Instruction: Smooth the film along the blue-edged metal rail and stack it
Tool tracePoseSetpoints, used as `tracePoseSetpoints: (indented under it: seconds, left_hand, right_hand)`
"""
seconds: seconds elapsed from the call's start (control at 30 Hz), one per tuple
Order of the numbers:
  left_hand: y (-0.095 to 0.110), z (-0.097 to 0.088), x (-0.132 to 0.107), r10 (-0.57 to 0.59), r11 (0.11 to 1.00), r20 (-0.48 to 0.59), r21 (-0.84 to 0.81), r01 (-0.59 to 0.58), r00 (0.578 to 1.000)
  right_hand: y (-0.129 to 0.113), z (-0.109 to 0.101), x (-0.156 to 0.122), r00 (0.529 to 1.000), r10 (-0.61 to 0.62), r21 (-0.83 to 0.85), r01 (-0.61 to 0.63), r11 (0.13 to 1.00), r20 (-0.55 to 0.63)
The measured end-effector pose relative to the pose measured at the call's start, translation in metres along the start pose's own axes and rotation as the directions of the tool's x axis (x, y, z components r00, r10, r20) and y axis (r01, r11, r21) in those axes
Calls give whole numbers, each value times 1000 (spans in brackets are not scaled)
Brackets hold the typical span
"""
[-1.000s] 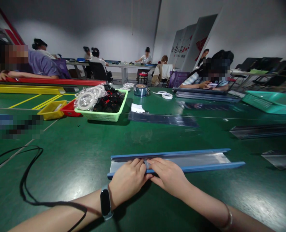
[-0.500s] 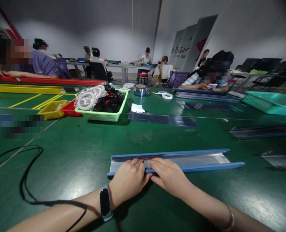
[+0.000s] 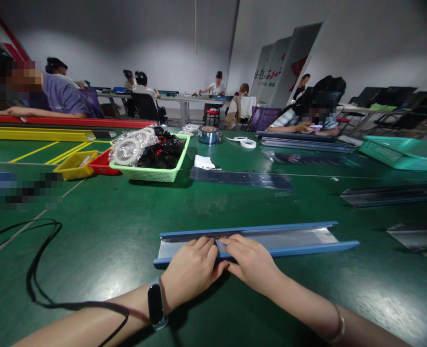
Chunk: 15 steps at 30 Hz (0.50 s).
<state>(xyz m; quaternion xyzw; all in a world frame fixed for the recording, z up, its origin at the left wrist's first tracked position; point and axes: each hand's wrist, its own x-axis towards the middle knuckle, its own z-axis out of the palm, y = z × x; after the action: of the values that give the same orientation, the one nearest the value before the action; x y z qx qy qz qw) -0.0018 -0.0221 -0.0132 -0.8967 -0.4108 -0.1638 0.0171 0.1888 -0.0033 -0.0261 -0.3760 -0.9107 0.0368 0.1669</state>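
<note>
A long blue channel rail [image 3: 300, 248] lies across the green table in front of me, with a clear film strip [image 3: 296, 237] lying in its groove. My left hand [image 3: 189, 267], with a black band on the wrist, rests on the rail's left part with its fingers curled down onto the film. My right hand [image 3: 251, 262] sits beside it, fingertips pressed on the film where the two hands meet. Both hands pinch the strip at the same spot; the fingertips partly hide it.
A black cable [image 3: 36, 270] loops at the left. Behind stand a green basket [image 3: 151, 172] with bagged tape rolls [image 3: 128, 148] and black parts, yellow [image 3: 76, 165] and red trays [image 3: 101, 166], a clear sheet [image 3: 242, 178], and a teal basket [image 3: 401, 153]. Other people sit at the far tables.
Both hands stay on the same spot of the rail; only my view has shifted slightly.
</note>
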Motion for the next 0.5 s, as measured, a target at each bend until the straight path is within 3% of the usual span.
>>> tracePoseSetpoints:
  seconds: [0.33,0.5]
  left_hand:
    - [1,3,-1,-28,1000,55,6,27,998]
    - [1,3,-1,-41,999,95,-9,42,995]
  right_hand:
    - [-3,-1,-1,999,34,28,-33,999,-29]
    - [-4,-2,-2,994,104,46,-105,993,18]
